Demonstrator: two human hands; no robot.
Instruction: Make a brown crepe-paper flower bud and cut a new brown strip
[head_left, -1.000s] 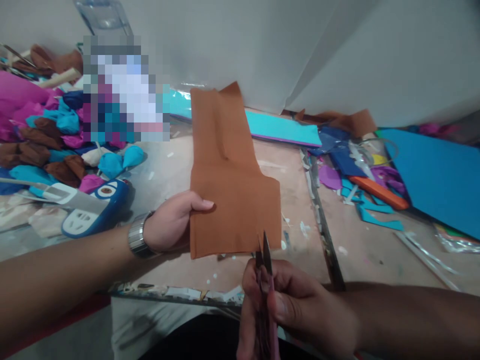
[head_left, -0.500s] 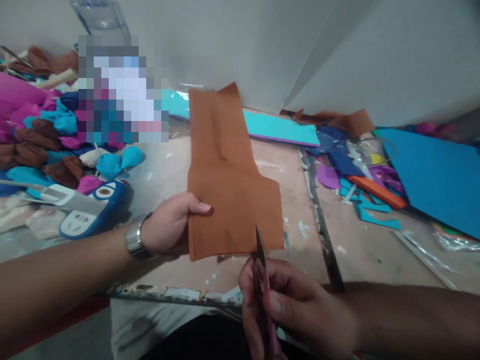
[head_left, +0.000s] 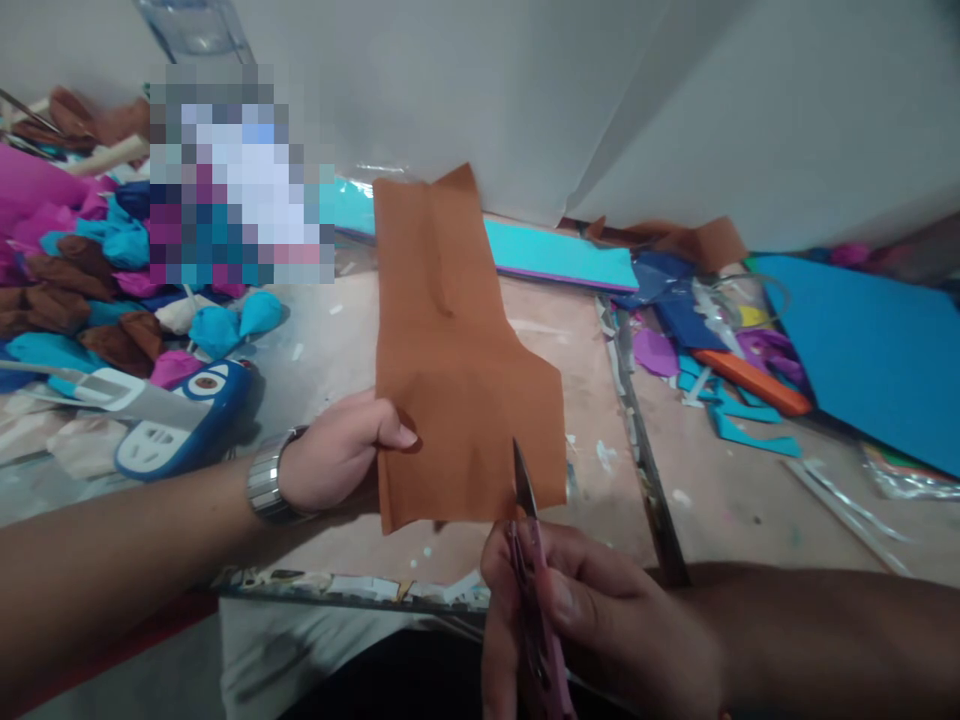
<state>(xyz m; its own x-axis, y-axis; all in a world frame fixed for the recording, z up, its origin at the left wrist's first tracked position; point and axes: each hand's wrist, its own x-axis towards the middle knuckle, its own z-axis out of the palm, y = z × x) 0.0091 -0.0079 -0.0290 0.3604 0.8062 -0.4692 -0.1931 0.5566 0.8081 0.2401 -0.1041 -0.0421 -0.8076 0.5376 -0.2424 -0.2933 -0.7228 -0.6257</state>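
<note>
A brown sheet of paper or thin foam (head_left: 450,380), creased down its upper part and wider toward me, is held up over the table. My left hand (head_left: 341,450) pinches its left edge, thumb on top and fingers hidden underneath. In my right hand (head_left: 585,610) is a pair of scissors (head_left: 534,590) with pinkish handles. One blade lies over the sheet's near edge, pointing away from me; the other blade is hidden, seemingly beneath the sheet.
To the left lie crumpled coloured paper pieces (head_left: 120,250) and a blue-and-white power strip (head_left: 187,420). Turquoise strips (head_left: 562,250) run along the wall. At right are an orange-handled cutter (head_left: 754,380), turquoise scraps (head_left: 750,420) and a blue sheet (head_left: 870,350).
The scissors have moved slightly, with the visible blade a little further over the brown sheet. My left hand and the sheet's near edge have dipped slightly toward me.
</note>
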